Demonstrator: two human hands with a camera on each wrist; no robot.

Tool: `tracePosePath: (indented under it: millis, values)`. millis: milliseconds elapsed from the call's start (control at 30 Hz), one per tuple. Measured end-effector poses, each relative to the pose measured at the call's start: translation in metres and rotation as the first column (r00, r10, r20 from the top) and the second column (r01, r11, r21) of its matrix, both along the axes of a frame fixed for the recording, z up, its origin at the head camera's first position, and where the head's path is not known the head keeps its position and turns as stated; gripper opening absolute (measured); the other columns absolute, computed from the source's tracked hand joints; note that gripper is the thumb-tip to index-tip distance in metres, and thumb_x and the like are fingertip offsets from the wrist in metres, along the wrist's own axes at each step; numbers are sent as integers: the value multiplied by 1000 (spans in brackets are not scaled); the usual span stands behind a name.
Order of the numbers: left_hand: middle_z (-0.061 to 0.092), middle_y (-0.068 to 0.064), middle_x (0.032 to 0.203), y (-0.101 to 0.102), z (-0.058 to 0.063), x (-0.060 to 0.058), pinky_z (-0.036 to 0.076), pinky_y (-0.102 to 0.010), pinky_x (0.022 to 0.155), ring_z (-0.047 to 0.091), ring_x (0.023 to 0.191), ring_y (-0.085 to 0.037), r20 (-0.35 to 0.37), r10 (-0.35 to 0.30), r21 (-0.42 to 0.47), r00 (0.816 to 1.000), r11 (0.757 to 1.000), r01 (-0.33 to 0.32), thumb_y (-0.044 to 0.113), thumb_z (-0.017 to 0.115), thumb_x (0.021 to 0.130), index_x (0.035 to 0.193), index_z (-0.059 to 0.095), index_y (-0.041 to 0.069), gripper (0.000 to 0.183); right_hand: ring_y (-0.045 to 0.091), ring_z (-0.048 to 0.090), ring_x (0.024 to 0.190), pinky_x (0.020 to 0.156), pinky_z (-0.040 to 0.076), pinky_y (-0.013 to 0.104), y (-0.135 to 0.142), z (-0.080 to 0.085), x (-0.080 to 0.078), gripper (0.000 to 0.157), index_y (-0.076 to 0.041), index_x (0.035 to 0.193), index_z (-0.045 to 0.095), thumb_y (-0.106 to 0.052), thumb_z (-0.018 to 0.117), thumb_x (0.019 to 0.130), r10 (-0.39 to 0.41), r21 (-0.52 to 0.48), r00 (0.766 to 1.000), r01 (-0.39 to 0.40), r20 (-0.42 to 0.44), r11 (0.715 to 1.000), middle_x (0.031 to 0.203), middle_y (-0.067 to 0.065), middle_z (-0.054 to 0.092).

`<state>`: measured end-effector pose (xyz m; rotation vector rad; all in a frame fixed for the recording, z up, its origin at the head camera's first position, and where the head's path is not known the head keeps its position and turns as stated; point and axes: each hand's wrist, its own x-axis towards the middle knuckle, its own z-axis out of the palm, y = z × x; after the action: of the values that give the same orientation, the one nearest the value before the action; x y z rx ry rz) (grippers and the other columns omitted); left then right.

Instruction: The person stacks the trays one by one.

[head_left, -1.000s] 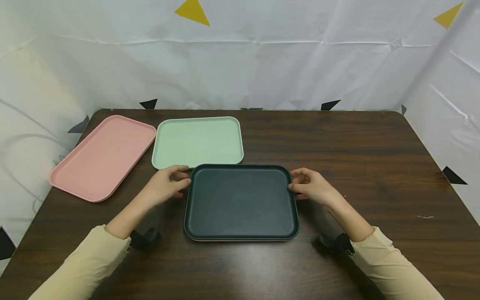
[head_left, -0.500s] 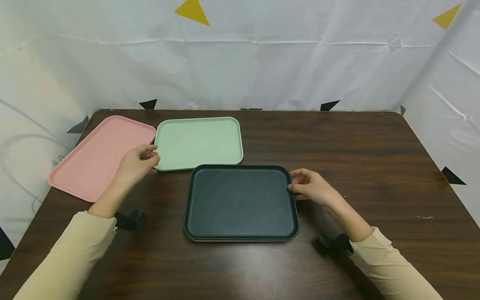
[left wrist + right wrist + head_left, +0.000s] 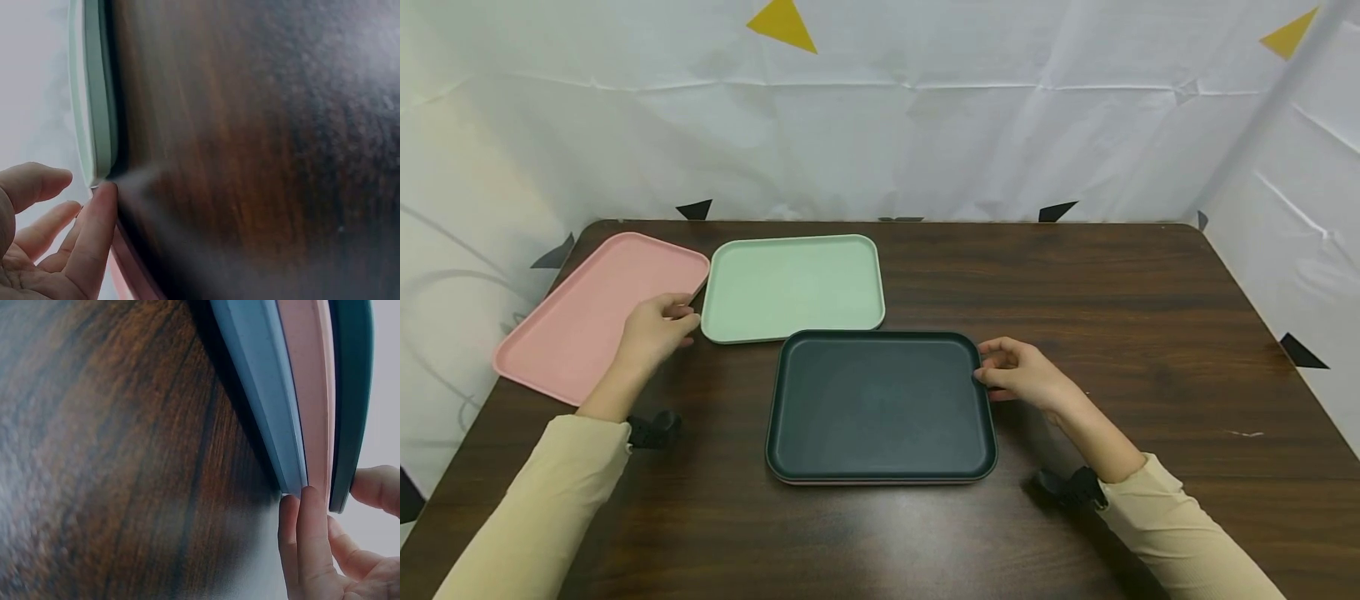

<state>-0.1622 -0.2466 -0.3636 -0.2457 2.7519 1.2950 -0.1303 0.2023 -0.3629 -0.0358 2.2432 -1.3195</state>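
A stack of trays lies at the front middle of the table, topped by a dark green tray (image 3: 882, 408). In the right wrist view its edges show a blue tray (image 3: 262, 394) lowest, a pink tray (image 3: 309, 387) between, and the dark one uppermost. My right hand (image 3: 1026, 375) touches the stack's right edge with its fingertips, thumb at the dark rim. At the near left corner of a light green tray (image 3: 793, 287) is my left hand (image 3: 651, 337), fingers loosely bent and holding nothing. A separate pink tray (image 3: 595, 308) lies partly behind that hand.
The dark brown table (image 3: 1075, 283) is backed by a white sheet (image 3: 925, 150) with yellow and black patches. Another white sheet (image 3: 1322, 208) hangs along the right side. The separate pink tray reaches the table's left edge.
My left hand has left the stack's left edge and moved left and away from me to the light green tray's corner. My right hand and the stack have stayed in place.
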Motion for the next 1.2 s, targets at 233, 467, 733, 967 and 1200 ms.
tracePosePath:
  millis: [233,467,733,967,1200]
  values:
    - [52,-36,126,-1,-8,-3,59,-18,68,59,108,-40,8,-1,16,1000,1000,1,8,48,94,137,40,-14,49,19,60,97,90,57,41,0,0,1,54,5,141,34,-15,55,95,0,-17,1000,0,8,1000,113,17,53]
    - [52,-35,123,3,-13,-8,60,-20,69,64,92,-26,14,-9,15,1000,1000,9,7,52,92,136,41,-15,50,20,60,98,91,57,41,0,1,1,54,5,141,34,-15,54,96,0,-16,1000,1,13,1000,113,16,53]
    - [55,-33,120,4,-16,-14,57,-14,64,64,82,-17,26,8,-11,1000,1000,-8,5,55,90,134,43,-15,50,20,60,98,91,57,41,0,1,1,54,5,141,34,-15,54,96,5,-16,1000,-5,11,1000,112,16,54]
    - [53,-35,124,2,-15,-17,56,-10,65,58,74,-2,57,3,54,998,999,-6,1,55,88,135,42,-16,51,19,60,96,91,57,41,0,1,0,53,5,141,34,-14,54,96,0,-13,1000,0,14,1000,112,16,55]
    - [53,-36,127,-2,-14,-19,55,-9,65,52,68,11,82,3,121,997,993,-13,1,51,88,137,39,-15,53,18,60,96,91,57,41,0,0,0,53,5,141,34,-13,53,96,4,-24,1000,-3,19,1000,113,17,55]
